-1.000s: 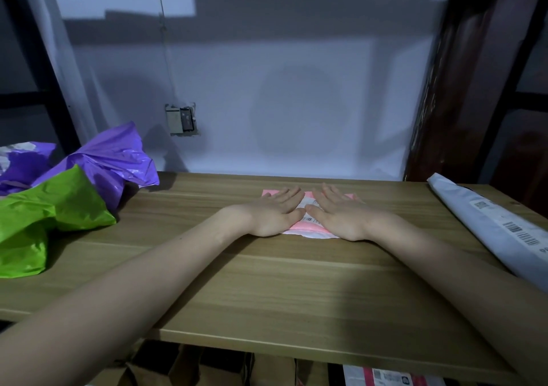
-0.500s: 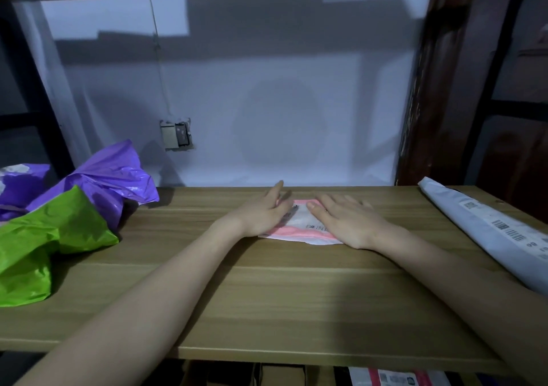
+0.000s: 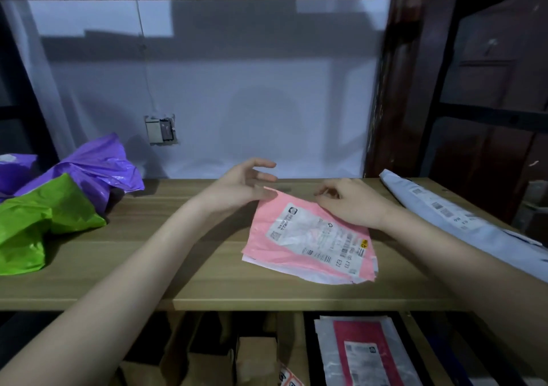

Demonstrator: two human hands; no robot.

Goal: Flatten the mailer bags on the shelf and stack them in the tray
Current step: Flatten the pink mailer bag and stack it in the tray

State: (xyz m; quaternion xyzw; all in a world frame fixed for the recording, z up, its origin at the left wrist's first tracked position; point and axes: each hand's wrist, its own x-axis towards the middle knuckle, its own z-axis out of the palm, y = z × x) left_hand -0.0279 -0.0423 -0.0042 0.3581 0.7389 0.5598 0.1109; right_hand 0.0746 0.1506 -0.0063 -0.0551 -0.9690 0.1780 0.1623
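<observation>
1. Lower level, nearest the viewer: a tray [image 3: 311,356] is sitting below the shelf [image 3: 184,270], already holding a flattened red mailer [image 3: 367,353]; brown boxes [image 3: 207,356] are standing to its left

2. Centre of the shelf: the pink mailer bag [image 3: 308,234] is lying largely flat, label upward, its far edge lifting off the wood between the two hands; white edges are showing beneath its near side, though whether these are further bags cannot be told

3. The left hand [image 3: 237,190] is touching the bag's far left corner; its thumb seems to be lying on the corner while the fingers [image 3: 261,164] are spreading straight above, holding nothing

4. The right hand [image 3: 353,204] is curling its fingers [image 3: 324,194] at the far right edge and appears to be pinching it, though the contact itself is hidden

5. Judged step: flattening of this bag is ending and pick-up is beginning. The next move is calling for both hands to grip the far edge, keep the bag from buckling, and carry it down to the tray

6. Shelf flanks and rear: a grey mailer [image 3: 462,219] is lying along the right edge; a crumpled green bag [image 3: 41,222] and a purple bag [image 3: 92,169] are waiting at the left, not yet flattened
</observation>
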